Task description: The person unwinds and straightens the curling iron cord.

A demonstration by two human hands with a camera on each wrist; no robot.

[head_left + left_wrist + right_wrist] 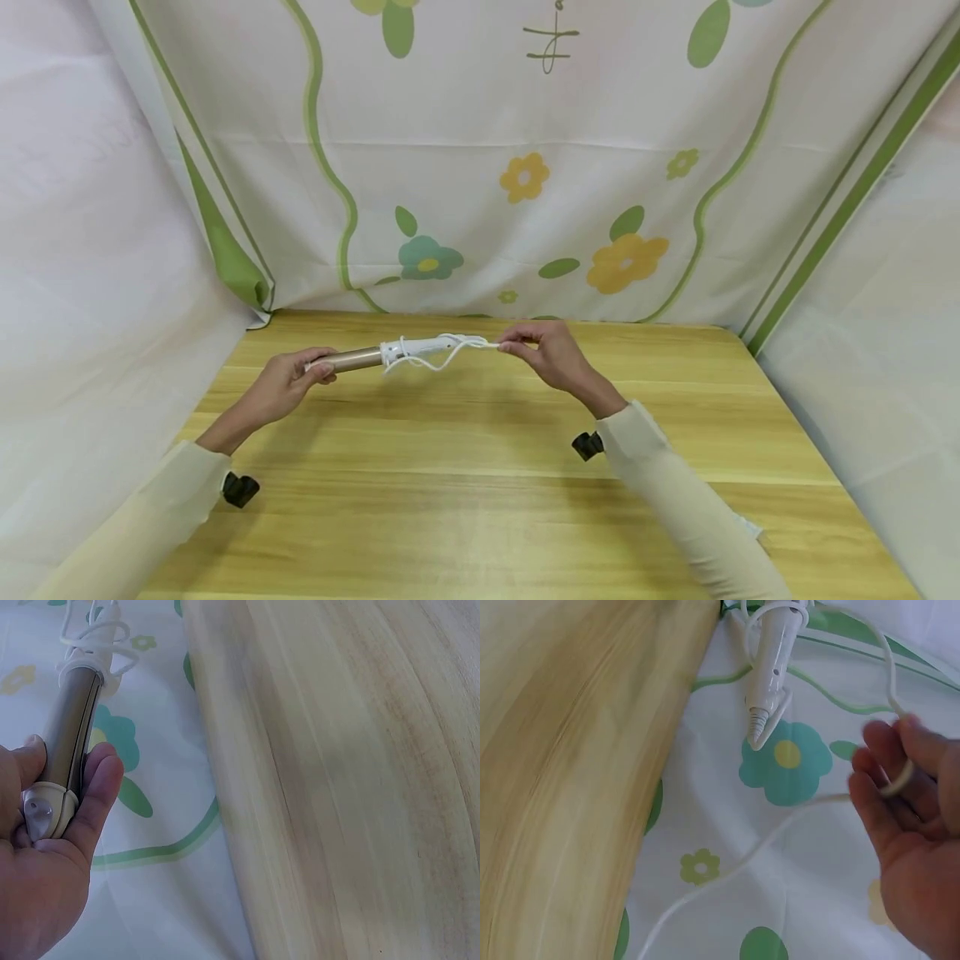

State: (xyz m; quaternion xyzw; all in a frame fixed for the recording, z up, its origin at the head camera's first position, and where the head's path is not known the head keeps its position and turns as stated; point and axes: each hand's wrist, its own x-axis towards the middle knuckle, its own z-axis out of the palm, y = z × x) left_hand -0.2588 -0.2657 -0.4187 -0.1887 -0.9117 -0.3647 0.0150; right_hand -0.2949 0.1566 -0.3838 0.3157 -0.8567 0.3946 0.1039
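My left hand (283,385) holds a hair curling iron by the far end of its gold-brown barrel (354,360), thumb on one side and fingers on the other. In the left wrist view the pale tip of the curling iron (49,811) sits in the palm. Its white handle (427,346) points right, raised over the table, with cord looped loosely around it. My right hand (553,357) pinches the white power cord (450,358) just past the handle's end. In the right wrist view, the cord passes between thumb and fingers and trails down to the lower left.
The wooden table (450,517) spreads beneath both hands. Flower-printed cloth (465,183) hangs behind it, with more cloth on both sides. A small white item (748,527) lies at the right, partly behind the right sleeve. Black wrist mounts (240,490) show at both cuffs.
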